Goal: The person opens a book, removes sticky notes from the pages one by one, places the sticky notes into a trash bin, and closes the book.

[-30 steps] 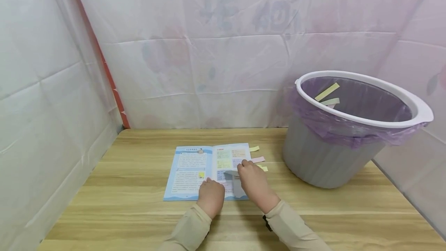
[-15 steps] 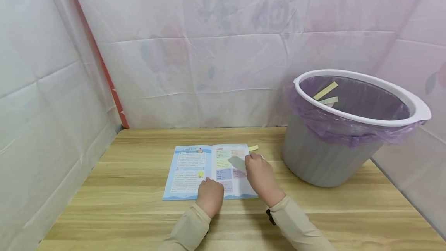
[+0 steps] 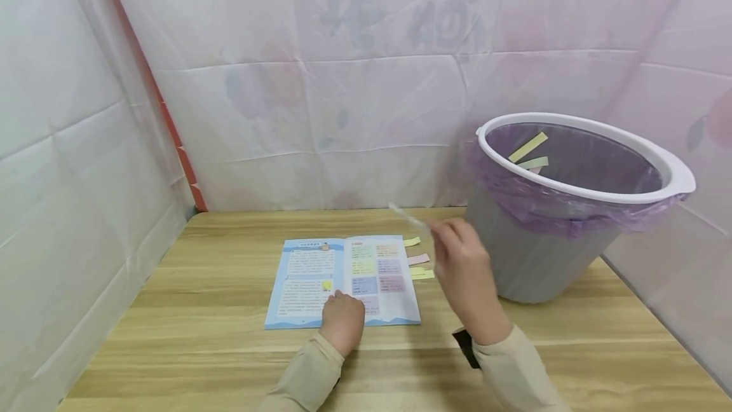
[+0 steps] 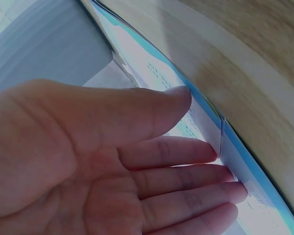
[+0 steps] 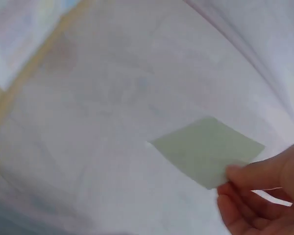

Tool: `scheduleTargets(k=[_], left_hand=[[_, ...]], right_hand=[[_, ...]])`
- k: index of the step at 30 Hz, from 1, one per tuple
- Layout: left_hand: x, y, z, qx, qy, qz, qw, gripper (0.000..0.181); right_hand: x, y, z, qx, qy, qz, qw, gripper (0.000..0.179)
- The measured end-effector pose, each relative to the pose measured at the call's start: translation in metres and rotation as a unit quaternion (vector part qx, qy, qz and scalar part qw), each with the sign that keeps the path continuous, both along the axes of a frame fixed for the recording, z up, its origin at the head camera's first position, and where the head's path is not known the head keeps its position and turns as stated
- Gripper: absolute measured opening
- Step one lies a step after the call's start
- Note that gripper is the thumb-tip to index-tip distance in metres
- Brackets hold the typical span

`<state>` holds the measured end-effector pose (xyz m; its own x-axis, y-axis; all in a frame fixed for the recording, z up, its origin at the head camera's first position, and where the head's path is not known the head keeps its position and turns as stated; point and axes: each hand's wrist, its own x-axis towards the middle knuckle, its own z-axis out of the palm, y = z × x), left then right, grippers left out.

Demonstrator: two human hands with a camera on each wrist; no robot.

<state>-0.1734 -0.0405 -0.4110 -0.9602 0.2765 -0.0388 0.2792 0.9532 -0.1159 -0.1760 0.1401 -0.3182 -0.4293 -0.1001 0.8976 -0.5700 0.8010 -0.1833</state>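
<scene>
An open booklet (image 3: 303, 294) with blue-edged printed pages lies flat on the wooden table. My left hand (image 3: 343, 322) rests on its lower middle; the left wrist view shows the fingers nearly straight, fingertips at the page by the fold. Raised to the right of the booklet, my right hand (image 3: 467, 275) pinches a pale green sticky note (image 5: 206, 154) by one corner between thumb and fingers. In the head view this note (image 3: 407, 215) is seen almost edge-on. A yellow tab (image 3: 412, 241), a pink tab (image 3: 419, 259) and more yellow tabs (image 3: 422, 274) stick out from the booklet's right edge.
A grey bin (image 3: 543, 266) with a white rim (image 3: 589, 122) and purple liner stands at the right, behind my right hand. Inside are a yellow strip (image 3: 528, 147), a pale green strip (image 3: 533, 163) and a pinkish piece. Pale curtains (image 3: 320, 113) hang behind the table.
My right hand has lifted the green sticky note off the right page and moved up and right toward the bin. My left hand stays on the booklet.
</scene>
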Motion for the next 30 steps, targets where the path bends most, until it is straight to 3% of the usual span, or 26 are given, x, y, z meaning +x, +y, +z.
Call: scheduleTargets(k=[2, 5, 7, 9, 12, 19, 22, 30], left_hand=[[0.000, -0.001, 0.000, -0.004, 0.002, -0.003, 1.0000, 0.022], [-0.001, -0.001, -0.002, -0.007, 0.005, -0.005, 0.9999, 0.021], [-0.001, -0.002, -0.002, -0.010, 0.005, -0.005, 0.9999, 0.021], [-0.001, -0.002, -0.002, -0.011, 0.006, -0.004, 0.9999, 0.021], [-0.001, -0.002, -0.001, -0.011, 0.007, -0.004, 0.9999, 0.021], [-0.007, -0.002, -0.012, -0.003, 0.007, -0.005, 1.0000, 0.020], [-0.007, -0.001, -0.012, -0.005, 0.003, -0.005, 1.0000, 0.020], [-0.003, 0.000, -0.004, -0.002, -0.008, 0.000, 1.0000, 0.020]], right_hand=[[0.008, 0.004, 0.018, -0.044, 0.089, 0.001, 0.9951, 0.021], [0.014, 0.008, 0.045, -0.113, 0.222, -0.026, 0.9682, 0.016], [0.016, 0.014, 0.061, -0.156, 0.283, -0.052, 0.9449, 0.012], [0.014, 0.024, 0.074, -0.184, 0.307, -0.080, 0.9305, 0.008], [0.010, 0.045, 0.088, -0.198, 0.288, -0.114, 0.9300, 0.004], [-0.008, 0.096, 0.100, -0.153, 0.155, -0.156, 0.9635, 0.016], [-0.011, 0.113, 0.102, -0.129, 0.094, -0.178, 0.9710, 0.018], [-0.009, 0.127, 0.103, -0.116, 0.017, -0.217, 0.9692, 0.020]])
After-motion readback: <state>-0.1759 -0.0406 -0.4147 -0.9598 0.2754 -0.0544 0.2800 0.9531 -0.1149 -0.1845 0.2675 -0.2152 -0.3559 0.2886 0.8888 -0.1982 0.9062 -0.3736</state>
